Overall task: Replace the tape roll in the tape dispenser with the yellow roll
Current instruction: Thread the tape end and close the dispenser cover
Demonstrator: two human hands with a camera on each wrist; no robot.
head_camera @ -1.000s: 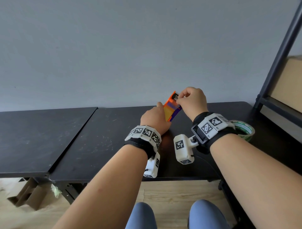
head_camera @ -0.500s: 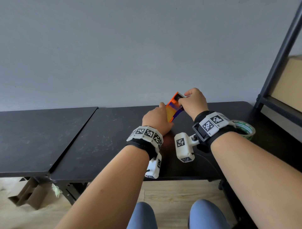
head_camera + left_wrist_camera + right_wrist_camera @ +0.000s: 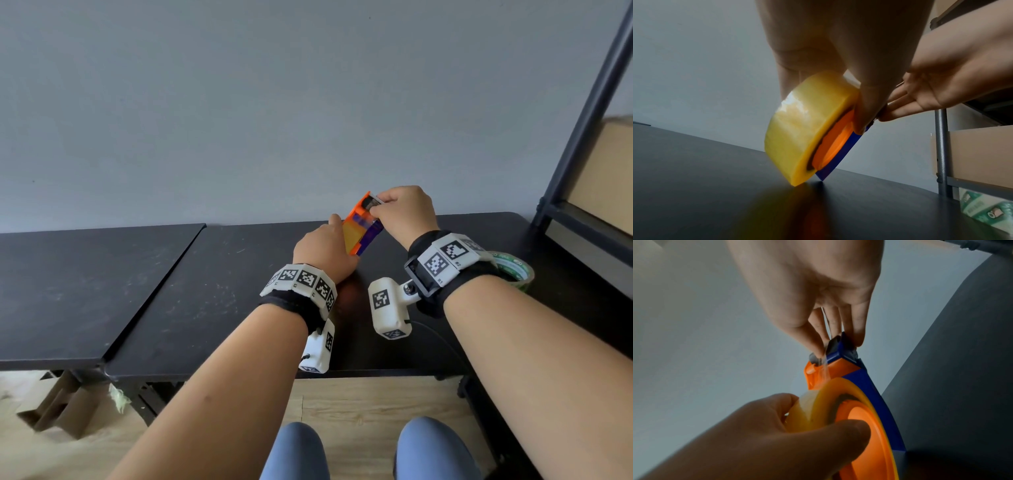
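Observation:
An orange and blue tape dispenser (image 3: pixel 363 222) stands tilted on its lower edge on the black table (image 3: pixel 205 291). The yellow roll (image 3: pixel 801 129) sits on its orange hub (image 3: pixel 832 144). My left hand (image 3: pixel 325 250) grips the yellow roll (image 3: pixel 818 402) from the left, thumb across the roll's side. My right hand (image 3: pixel 404 212) is at the dispenser's top end. In the right wrist view its thumb and fingers (image 3: pixel 816 340) pinch the loose tape end by the grey cutter head, and a thin clear strip runs down to the roll.
A tape roll with green print (image 3: pixel 513 270) lies on the table behind my right wrist. A black shelf frame (image 3: pixel 582 120) with a cardboard box (image 3: pixel 609 171) stands at the right. The wall is just beyond the dispenser. A second black table (image 3: pixel 68 291) adjoins on the left.
Both hands and the dispenser have shifted slightly to the right. My right fingers have settled on the dispenser's top end. Both holds are the same.

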